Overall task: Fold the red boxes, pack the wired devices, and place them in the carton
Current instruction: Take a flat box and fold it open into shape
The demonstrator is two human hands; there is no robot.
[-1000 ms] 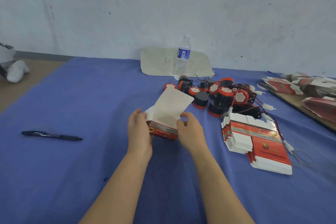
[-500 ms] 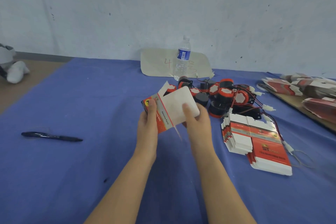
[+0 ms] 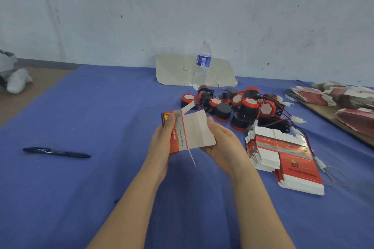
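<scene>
I hold one red and white box [image 3: 187,131] above the blue table [image 3: 101,111], its white end flap spread out to the right. My left hand [image 3: 162,143] grips its red side, thumb on the printed face. My right hand [image 3: 220,143] holds the white flap from behind and below. A heap of black and red wired devices [image 3: 234,107] lies just beyond. A stack of flat red boxes [image 3: 283,153] lies to the right of my hands. No carton is in view.
A black pen [image 3: 56,152] lies at the left. A water bottle [image 3: 202,64] stands on a beige sheet [image 3: 176,70] by the wall. More flat boxes [image 3: 332,97] sit on a brown board [image 3: 334,121] at the far right. A loose wire loop [image 3: 336,174] lies by the stack.
I lifted the box off the table and turned it so its red side faces me. The white flap now spreads to the right over my right hand.
</scene>
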